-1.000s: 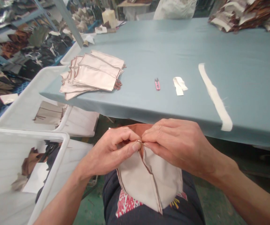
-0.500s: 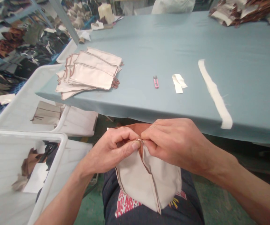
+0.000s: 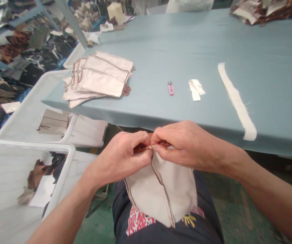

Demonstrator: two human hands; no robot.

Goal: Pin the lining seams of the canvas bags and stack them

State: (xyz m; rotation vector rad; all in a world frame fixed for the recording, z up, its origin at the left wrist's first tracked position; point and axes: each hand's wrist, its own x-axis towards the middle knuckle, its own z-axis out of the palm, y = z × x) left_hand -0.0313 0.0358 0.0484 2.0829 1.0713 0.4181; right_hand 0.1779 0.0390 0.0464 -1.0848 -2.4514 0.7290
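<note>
In the head view, the left hand (image 3: 121,157) and the right hand (image 3: 183,145) are meeting just below the near edge of the worktop (image 3: 161,44), fingertips touching. Each hand is pinching the top edge of a beige fabric piece (image 3: 161,189), thumb and forefinger clenched on the cloth where a brown seam is running down its middle. The fabric piece is hanging from the two hands and lying over the person's lap, its pointed lower end resting on a dark printed shirt (image 3: 140,223); a bit of its brown inner side is showing between the fingers. On the worktop beyond the hands, a stack of beige pieces (image 3: 100,79) is sitting near the left edge, fanned out and well apart from the hands. Small red thread snips (image 3: 170,88) are lying near the middle, with a folded white scrap (image 3: 196,89) just beside them and a long white strip (image 3: 237,101) reaching to the front edge on the right. To the left, below the worktop, a white bin (image 3: 59,149) is holding dark and brown scraps, and a second bin (image 3: 29,112) behind it is holding folded beige cloth.
</note>
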